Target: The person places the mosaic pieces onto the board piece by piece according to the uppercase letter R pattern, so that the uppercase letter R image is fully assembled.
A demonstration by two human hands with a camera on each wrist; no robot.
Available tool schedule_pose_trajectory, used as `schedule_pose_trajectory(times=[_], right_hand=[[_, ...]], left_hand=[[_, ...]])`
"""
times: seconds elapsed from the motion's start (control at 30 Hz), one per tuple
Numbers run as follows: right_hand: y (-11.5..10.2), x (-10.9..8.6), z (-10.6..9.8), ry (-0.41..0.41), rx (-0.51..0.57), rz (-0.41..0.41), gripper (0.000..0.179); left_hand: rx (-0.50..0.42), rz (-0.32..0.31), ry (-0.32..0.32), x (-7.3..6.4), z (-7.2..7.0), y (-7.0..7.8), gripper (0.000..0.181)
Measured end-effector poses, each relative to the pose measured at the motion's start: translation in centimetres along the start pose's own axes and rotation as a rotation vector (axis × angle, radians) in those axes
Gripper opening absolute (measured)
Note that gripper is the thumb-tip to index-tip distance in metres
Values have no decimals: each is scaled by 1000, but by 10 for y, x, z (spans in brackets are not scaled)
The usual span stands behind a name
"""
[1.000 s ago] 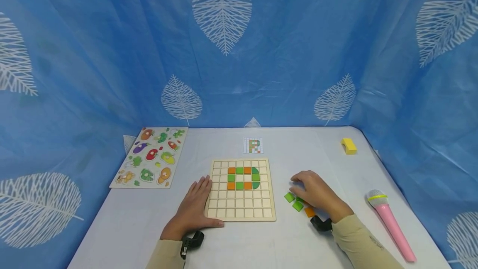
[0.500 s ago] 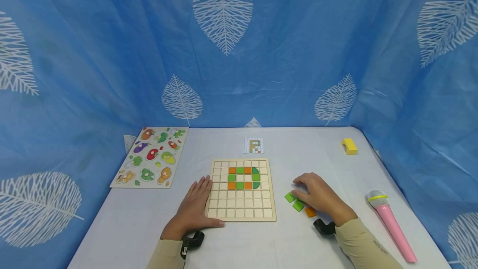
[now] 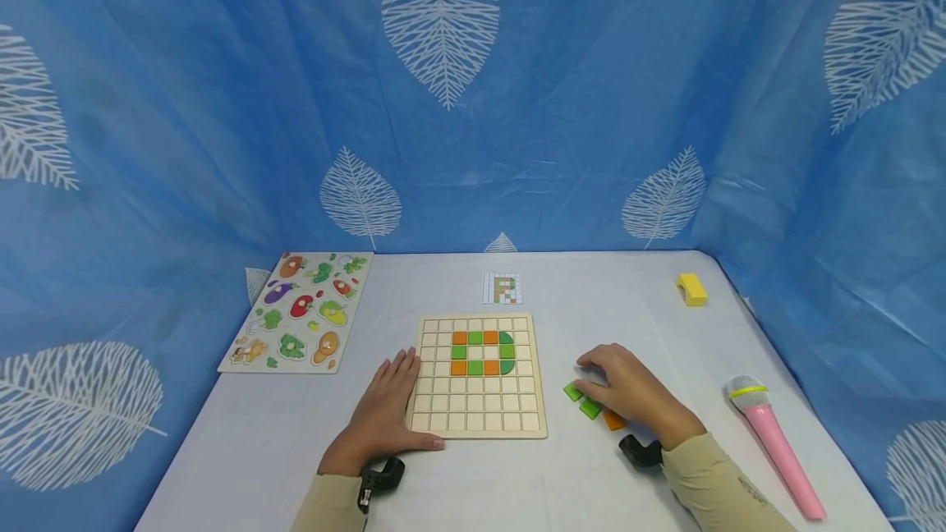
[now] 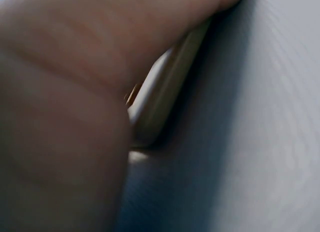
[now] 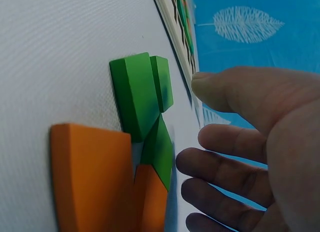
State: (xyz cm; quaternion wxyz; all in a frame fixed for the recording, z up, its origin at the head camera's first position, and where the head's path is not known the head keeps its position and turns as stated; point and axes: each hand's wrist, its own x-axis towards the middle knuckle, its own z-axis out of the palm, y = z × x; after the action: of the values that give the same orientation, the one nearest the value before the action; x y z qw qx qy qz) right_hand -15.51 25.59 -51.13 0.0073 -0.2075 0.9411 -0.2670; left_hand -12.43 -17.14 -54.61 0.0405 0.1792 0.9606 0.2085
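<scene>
My left hand (image 3: 384, 413) rests at the lower left corner of a wooden grid board (image 3: 484, 403). Its fingers lie straight along the left edge and its thumb along the front edge. Orange and green tiles (image 3: 475, 368) form a closed loop in the board's upper part, rounded on the right. My right hand (image 3: 626, 384) hovers beside loose square tiles right of the board, fingers loosely bent and nothing between them. Green tiles (image 5: 135, 97) and orange tiles (image 5: 92, 177) lie bunched on the cloth in the right wrist view, apart from the fingertips; the hand partly covers them from above.
Behind the board lies a small pattern card (image 3: 506, 288). A vegetable puzzle board (image 3: 305, 335) is at the back left. To the right are a pink toy microphone (image 3: 783, 458) and a yellow arch block (image 3: 692, 290). Blue leaf-print curtains (image 3: 532, 105) enclose the white table.
My right hand drew slightly right, off the tiles, then came back a little toward them. The left hand and the tiles on the board stay as they were.
</scene>
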Motion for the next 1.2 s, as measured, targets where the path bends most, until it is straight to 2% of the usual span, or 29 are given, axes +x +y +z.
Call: schedule_pose_trajectory(times=[1.2], right_hand=[[-4, -3, 6, -4, -1, -66, 32]], left_hand=[[-4, 10, -8, -1, -1, -1, 149]])
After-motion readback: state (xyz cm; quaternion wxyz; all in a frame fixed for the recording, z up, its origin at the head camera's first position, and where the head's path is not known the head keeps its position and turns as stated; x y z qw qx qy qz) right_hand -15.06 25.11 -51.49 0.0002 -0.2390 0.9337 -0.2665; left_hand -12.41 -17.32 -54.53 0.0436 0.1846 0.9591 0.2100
